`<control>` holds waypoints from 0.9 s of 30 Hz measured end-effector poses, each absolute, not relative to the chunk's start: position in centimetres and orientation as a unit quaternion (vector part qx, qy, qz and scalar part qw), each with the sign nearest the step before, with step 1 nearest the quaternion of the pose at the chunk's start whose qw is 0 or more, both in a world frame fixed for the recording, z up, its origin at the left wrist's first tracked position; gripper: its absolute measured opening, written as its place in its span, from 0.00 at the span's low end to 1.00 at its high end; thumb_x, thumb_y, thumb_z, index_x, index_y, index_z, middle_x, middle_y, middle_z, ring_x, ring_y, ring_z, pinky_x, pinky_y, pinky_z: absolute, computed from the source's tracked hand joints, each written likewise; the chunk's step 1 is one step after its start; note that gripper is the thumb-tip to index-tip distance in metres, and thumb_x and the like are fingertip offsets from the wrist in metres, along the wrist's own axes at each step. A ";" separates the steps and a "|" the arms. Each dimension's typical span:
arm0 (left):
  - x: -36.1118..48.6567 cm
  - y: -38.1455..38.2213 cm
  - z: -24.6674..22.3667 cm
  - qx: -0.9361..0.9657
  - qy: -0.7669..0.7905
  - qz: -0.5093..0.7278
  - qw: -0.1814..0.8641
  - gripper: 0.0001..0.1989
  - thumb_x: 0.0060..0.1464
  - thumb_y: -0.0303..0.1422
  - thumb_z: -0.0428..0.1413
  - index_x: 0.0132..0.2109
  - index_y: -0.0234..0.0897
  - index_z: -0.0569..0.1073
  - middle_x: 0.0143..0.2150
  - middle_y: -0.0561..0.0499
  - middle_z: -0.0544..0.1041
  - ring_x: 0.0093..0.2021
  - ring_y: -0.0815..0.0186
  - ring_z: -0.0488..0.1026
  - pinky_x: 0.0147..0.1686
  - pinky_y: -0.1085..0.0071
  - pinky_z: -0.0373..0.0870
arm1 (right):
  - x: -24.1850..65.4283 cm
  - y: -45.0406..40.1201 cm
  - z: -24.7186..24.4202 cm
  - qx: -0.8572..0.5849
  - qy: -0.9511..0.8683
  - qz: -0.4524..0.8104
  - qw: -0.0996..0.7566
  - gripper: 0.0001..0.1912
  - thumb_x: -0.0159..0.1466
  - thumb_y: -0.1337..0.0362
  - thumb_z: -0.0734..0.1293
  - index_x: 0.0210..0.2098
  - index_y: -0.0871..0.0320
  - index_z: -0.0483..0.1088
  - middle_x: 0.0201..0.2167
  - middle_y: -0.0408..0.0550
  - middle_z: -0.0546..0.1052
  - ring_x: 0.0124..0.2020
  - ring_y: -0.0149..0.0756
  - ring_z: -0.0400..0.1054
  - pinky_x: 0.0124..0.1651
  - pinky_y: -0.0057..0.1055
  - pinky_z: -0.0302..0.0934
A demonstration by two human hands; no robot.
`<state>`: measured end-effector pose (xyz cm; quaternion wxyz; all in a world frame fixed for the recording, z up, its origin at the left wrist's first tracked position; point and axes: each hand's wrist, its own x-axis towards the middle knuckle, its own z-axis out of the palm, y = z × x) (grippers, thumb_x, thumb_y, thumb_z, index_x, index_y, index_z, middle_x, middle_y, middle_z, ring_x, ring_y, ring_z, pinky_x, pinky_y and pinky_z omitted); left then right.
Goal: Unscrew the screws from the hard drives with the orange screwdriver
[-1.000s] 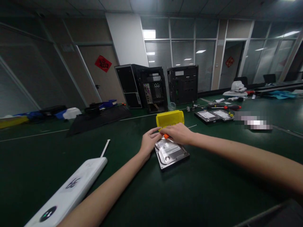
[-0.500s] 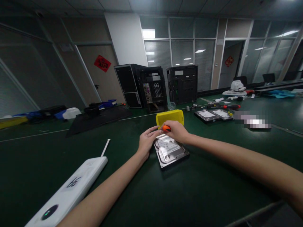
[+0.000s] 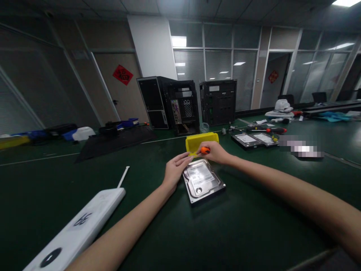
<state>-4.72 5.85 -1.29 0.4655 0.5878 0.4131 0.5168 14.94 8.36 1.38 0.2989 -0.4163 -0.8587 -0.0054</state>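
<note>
A silver hard drive (image 3: 201,177) lies label side up on the green table, turned slightly. My left hand (image 3: 175,169) is at its far left corner, thumb and fingertips drawn together; anything small between them is hidden. Over the drive's far edge, my right hand (image 3: 216,152) is closed around a screwdriver with an orange and black handle (image 3: 205,150). The screwdriver's tip points left toward my left fingertips and is too small to make out. Just behind both hands stands a yellow plastic tray (image 3: 201,140), partly covered by my right hand.
A white device (image 3: 81,226) with a thin arm lies at left front. Computer cases (image 3: 182,107) stand at the back. Two more hard drives (image 3: 254,140) lie to the right, with pliers (image 3: 276,130) behind them. A dark mat (image 3: 115,141) spreads at back left.
My right hand has shifted a little right with the screwdriver, away from my left fingertips. More of the drive's far edge shows. My left hand stays nearly where it was.
</note>
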 end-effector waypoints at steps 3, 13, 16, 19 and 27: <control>-4.7 6.1 -1.7 0.584 0.416 0.545 0.435 0.21 0.48 0.39 0.59 0.46 0.31 0.72 0.40 0.42 0.79 0.45 0.59 0.74 0.47 0.65 0.69 | 16.6 10.0 1.2 -0.494 -0.829 -0.050 0.259 0.10 0.61 0.64 0.62 0.40 0.60 0.71 0.41 0.53 0.73 0.44 0.40 0.67 0.43 0.32 0.58; -5.5 6.9 -2.6 0.610 0.426 0.552 0.376 0.15 0.53 0.36 0.53 0.46 0.32 0.70 0.44 0.42 0.76 0.49 0.58 0.71 0.50 0.60 0.65 | 14.7 12.4 -0.5 -0.594 -0.791 -0.097 0.110 0.16 0.63 0.61 0.61 0.48 0.62 0.64 0.46 0.52 0.69 0.43 0.38 0.67 0.44 0.41 0.64; -5.3 6.3 -2.8 0.624 0.447 0.540 0.346 0.15 0.54 0.35 0.53 0.48 0.32 0.68 0.47 0.40 0.74 0.51 0.58 0.69 0.52 0.60 0.63 | 14.0 12.6 -0.6 -0.591 -0.796 -0.094 0.094 0.16 0.63 0.61 0.61 0.49 0.61 0.64 0.47 0.52 0.69 0.44 0.38 0.67 0.44 0.41 0.64; -4.5 5.0 -3.1 0.610 0.503 0.539 0.290 0.22 0.54 0.37 0.54 0.54 0.35 0.63 0.58 0.40 0.64 0.59 0.57 0.60 0.57 0.60 0.56 | 13.7 12.9 -0.5 -0.592 -0.797 -0.088 0.083 0.16 0.63 0.61 0.61 0.49 0.61 0.64 0.47 0.52 0.68 0.44 0.38 0.67 0.44 0.40 0.64; -3.0 2.4 -1.6 0.589 0.529 0.487 0.369 0.28 0.58 0.45 0.46 0.62 0.41 0.52 0.66 0.44 0.46 0.66 0.58 0.44 0.62 0.60 0.44 | 14.0 13.8 -0.7 -0.600 -0.790 -0.082 0.093 0.16 0.63 0.61 0.61 0.49 0.61 0.64 0.47 0.52 0.68 0.44 0.38 0.66 0.44 0.41 0.64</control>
